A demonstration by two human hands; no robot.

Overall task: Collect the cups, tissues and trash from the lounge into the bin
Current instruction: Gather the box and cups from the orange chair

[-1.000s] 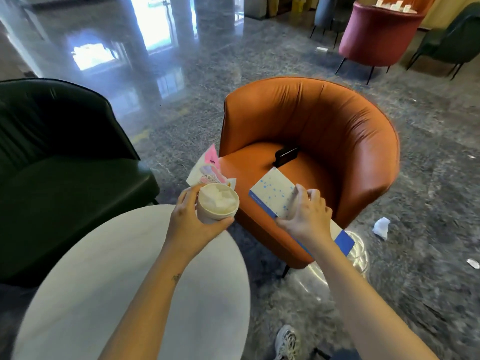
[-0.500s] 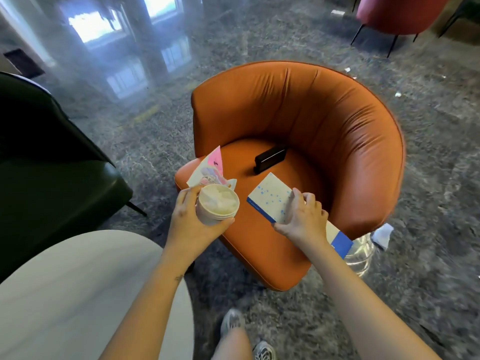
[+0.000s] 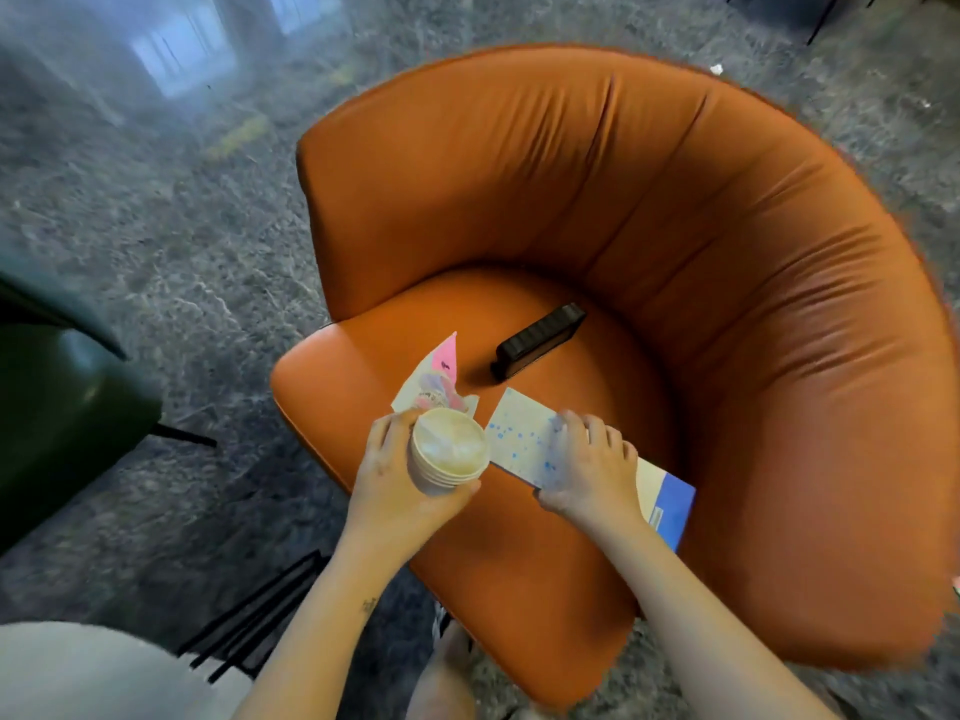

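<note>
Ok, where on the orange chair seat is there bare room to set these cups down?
The front of the seat, nearer than the left hand and right hand, is bare. So are the strip between the device and the backrest, and the left corner beside the wrappers. The middle is crowded: cups, wrappers, box, device.

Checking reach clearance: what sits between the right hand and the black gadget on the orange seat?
Head view: the dotted end of the flat box that the right hand grips, then a bare strip of orange seat up to the black gadget.
</note>
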